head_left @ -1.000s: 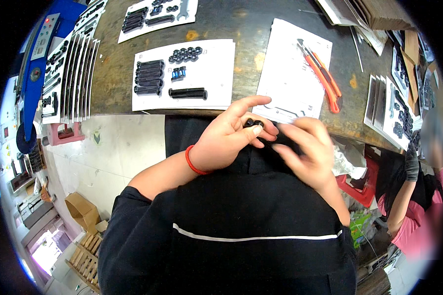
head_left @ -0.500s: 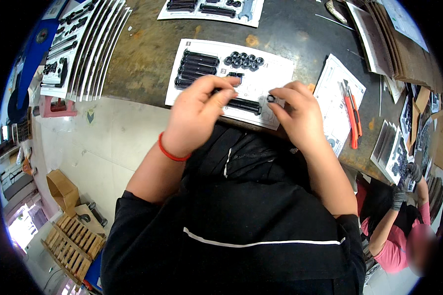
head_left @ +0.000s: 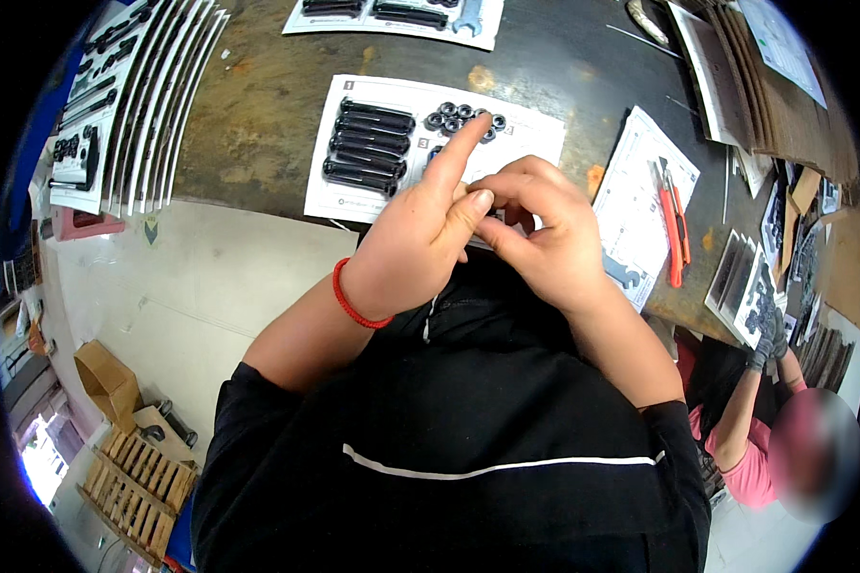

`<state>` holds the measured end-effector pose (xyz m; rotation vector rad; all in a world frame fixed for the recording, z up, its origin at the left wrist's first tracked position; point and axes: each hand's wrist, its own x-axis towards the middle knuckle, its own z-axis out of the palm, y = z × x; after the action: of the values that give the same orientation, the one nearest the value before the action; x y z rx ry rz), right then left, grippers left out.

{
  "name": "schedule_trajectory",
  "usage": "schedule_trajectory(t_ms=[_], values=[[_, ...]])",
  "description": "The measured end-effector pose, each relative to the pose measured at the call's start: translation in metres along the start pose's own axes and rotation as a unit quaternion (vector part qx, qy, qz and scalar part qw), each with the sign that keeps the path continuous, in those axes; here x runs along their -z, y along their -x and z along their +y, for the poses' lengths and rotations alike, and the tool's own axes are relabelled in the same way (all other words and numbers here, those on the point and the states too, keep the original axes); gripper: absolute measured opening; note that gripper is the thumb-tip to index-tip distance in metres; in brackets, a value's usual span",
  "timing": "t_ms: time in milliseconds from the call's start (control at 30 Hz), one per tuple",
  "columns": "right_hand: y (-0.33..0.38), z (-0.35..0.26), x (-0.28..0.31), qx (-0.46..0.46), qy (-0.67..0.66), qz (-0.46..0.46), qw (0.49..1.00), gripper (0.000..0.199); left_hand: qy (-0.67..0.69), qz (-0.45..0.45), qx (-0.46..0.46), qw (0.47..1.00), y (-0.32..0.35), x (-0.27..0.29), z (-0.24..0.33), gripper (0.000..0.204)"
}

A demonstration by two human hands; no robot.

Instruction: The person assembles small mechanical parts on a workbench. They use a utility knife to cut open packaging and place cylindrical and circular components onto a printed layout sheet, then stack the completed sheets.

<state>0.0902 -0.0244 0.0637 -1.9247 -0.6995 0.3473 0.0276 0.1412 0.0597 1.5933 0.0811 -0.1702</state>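
My left hand (head_left: 416, 224) and my right hand (head_left: 554, 215) meet over the near edge of a white printed card (head_left: 530, 134). The left index finger points up past the nuts, while its thumb presses toward the right fingertips. My right thumb and index finger pinch together where they held a small black nut; the fingers now hide it. On the card's left lie several long black bolts (head_left: 368, 143) in a stack. Black nuts (head_left: 463, 112) cluster at the upper middle, partly behind the left index finger. My hands cover the card's lower right.
Right of the card, another printed sheet (head_left: 631, 205) bears a red-handled cutter (head_left: 674, 229). Packed cards (head_left: 124, 105) stand in a row at left; another card (head_left: 392, 27) lies beyond. Cardboard (head_left: 726, 76) is stacked far right. A gloved co-worker (head_left: 745, 430) works at lower right.
My hands have come together; the right moved left with the nut, and the left index finger has stretched out. The bolt stack is more exposed. The whole view has shifted slightly.
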Motion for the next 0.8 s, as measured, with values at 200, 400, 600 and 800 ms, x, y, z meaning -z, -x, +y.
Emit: schedule_trajectory(t_ms=[200, 400, 600, 800], values=[[-0.002, 0.011, 0.001, -0.008, 0.128, 0.028, 0.991, 0.023, -0.126, 0.097, -0.05, 0.986, 0.0, 0.011, -0.002, 0.062], [-0.008, 0.029, -0.009, -0.04, 0.255, 0.026, 0.966, 0.025, -0.355, 0.202, -0.176, 0.896, -0.012, 0.02, -0.016, 0.022], [-0.005, 0.035, 0.005, -0.114, 0.229, 0.034, 0.966, 0.023, -0.449, 0.161, -0.153, 0.866, -0.025, 0.003, -0.023, 0.017], [0.006, 0.031, 0.009, -0.092, 0.214, 0.051, 0.971, 0.027, -0.451, 0.138, -0.133, 0.872, -0.026, -0.003, -0.018, 0.021]])
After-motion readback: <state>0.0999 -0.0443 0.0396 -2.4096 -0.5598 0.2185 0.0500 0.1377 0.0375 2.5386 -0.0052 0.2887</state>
